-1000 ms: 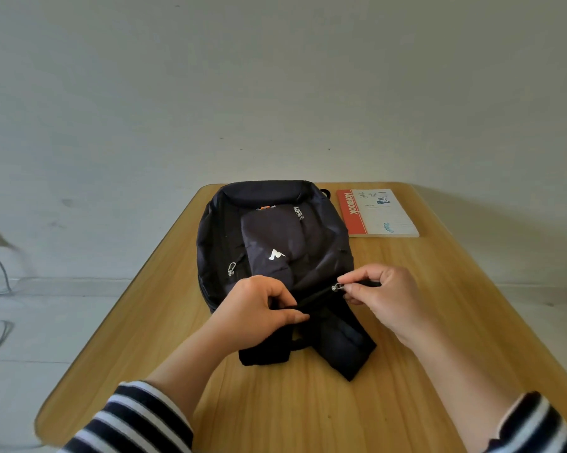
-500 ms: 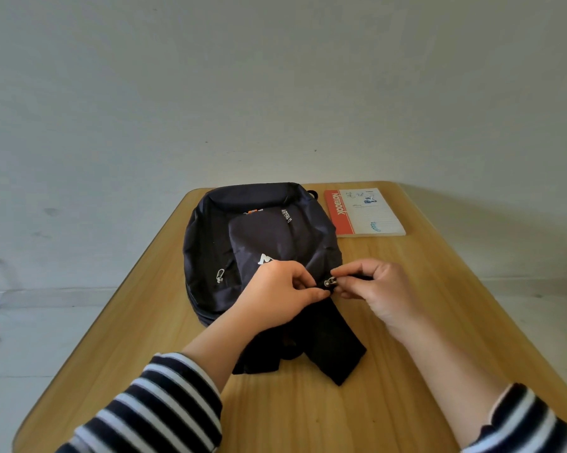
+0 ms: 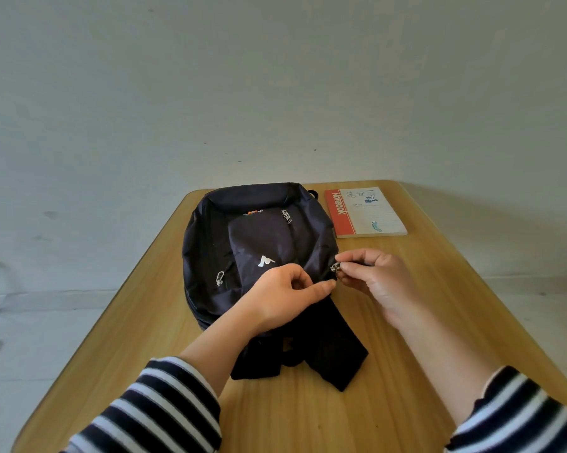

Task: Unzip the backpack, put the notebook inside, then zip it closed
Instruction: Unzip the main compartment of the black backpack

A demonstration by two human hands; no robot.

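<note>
At centre frame, your right hand (image 3: 378,282) pinches the zipper pull (image 3: 335,267) at the right edge of the backpack (image 3: 259,243). Your left hand (image 3: 285,297), touching it from the left, is closed on the dark fabric to brace it. The backpack lies flat on the tabletop (image 3: 439,322), long axis running away from you. The notebook (image 3: 363,212) sits in the upper right, just beside the backpack, nearer your right hand. The zip looks barely started.
</note>
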